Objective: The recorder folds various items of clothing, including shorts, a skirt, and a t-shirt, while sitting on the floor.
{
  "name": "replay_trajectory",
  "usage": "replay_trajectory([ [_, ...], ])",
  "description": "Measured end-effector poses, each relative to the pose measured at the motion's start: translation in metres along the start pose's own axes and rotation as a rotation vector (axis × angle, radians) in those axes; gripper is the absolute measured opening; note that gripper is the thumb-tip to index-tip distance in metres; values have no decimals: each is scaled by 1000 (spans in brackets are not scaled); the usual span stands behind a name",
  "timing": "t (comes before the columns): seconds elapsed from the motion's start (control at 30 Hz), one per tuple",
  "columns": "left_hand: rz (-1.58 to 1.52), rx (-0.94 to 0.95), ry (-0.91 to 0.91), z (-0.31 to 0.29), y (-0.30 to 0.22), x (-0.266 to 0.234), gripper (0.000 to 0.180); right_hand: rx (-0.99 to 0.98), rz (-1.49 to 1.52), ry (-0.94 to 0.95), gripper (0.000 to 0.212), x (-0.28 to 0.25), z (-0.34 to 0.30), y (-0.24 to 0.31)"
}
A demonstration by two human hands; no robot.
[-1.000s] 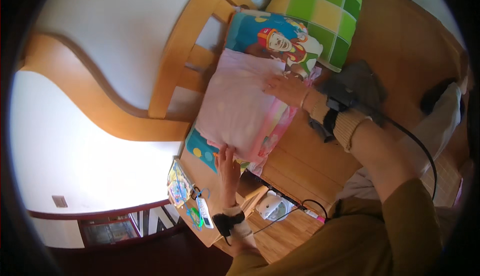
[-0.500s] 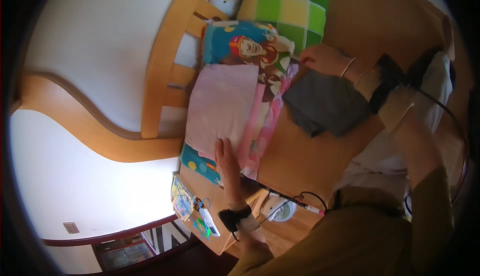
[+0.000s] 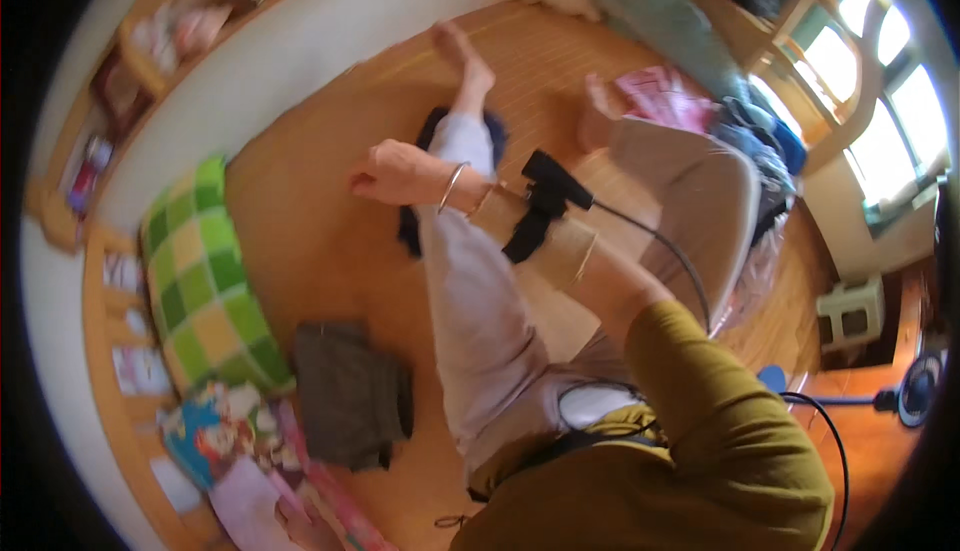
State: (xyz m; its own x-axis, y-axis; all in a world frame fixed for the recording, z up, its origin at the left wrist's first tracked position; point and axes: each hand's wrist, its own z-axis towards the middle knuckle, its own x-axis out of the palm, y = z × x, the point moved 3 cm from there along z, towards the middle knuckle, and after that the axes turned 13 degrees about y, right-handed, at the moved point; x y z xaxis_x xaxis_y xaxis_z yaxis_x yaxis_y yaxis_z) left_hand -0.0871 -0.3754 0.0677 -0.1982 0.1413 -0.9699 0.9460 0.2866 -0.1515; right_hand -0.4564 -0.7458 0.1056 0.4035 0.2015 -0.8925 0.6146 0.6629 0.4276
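Observation:
My right hand (image 3: 400,173) is raised over my outstretched leg, with a bracelet at its wrist. Its fingers look curled in, and nothing shows in them. At the lower edge my left hand (image 3: 308,529) lies on folded pink cloth (image 3: 245,501), fingers laid out and partly cut off by the picture's edge. Under that cloth is a colourful cartoon-print pillow (image 3: 225,429). Between the pillow and my leg rests a folded dark grey garment (image 3: 345,391), touched by neither hand.
A green checked pillow (image 3: 205,276) leans by the wooden bed rail (image 3: 110,351). My legs stretch across the brown mat (image 3: 310,221). Pink cloth (image 3: 665,96) and a pile of clothes (image 3: 765,141) lie at far right. A black cable (image 3: 680,251) runs from my right forearm.
The view has swung to the right, bringing my legs and the windows in. My right hand has left the grey garment's edge and is now over my leg. The left hand stays at the pink cloth.

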Motion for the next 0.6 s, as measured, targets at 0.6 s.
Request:
replay_trajectory([
  [0.6,-50,1121,129,211,-472,-79,27,1350,-479,-1181,50,-202,-557,-235],
])
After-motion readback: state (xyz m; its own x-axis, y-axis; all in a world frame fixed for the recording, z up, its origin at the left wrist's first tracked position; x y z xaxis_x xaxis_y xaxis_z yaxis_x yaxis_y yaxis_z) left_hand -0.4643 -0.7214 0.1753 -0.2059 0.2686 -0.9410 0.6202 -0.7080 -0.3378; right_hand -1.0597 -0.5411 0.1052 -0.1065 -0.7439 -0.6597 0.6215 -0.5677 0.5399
